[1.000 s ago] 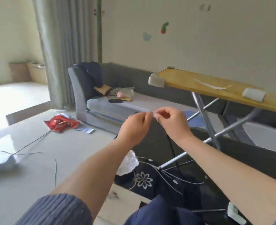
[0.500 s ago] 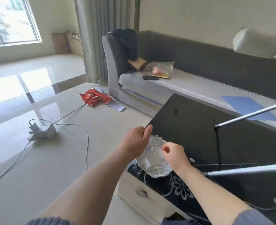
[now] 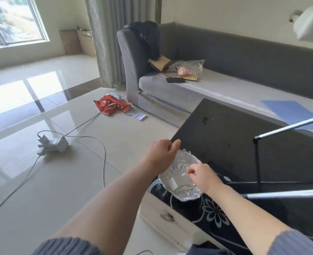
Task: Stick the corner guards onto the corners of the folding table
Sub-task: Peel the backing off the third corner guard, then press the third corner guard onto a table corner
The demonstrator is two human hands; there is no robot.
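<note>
A white foam corner guard (image 3: pixel 310 23) covers the folding table's corner at the top right edge; the tabletop itself is out of frame. Two of the table's metal legs (image 3: pixel 288 126) cross the right side. My left hand (image 3: pixel 161 151) hovers at the far left rim of a clear glass dish (image 3: pixel 188 198), fingers curled shut with nothing visible in them. My right hand (image 3: pixel 201 174) is over the dish's right side, fingertips pinched together. Small white scraps lie inside the dish.
The dish stands on a black glass coffee table (image 3: pixel 225 140) with a white drawer front. Behind it is a grey sofa (image 3: pixel 225 92) with a phone (image 3: pixel 175 80) and bags. A power strip (image 3: pixel 53 144) with cables and a red bag (image 3: pixel 111 106) lie on the tiled floor.
My view dropped from the folding table to the coffee table. Both hands came down from chest height, where they pinched something small together, and now sit apart over the glass dish.
</note>
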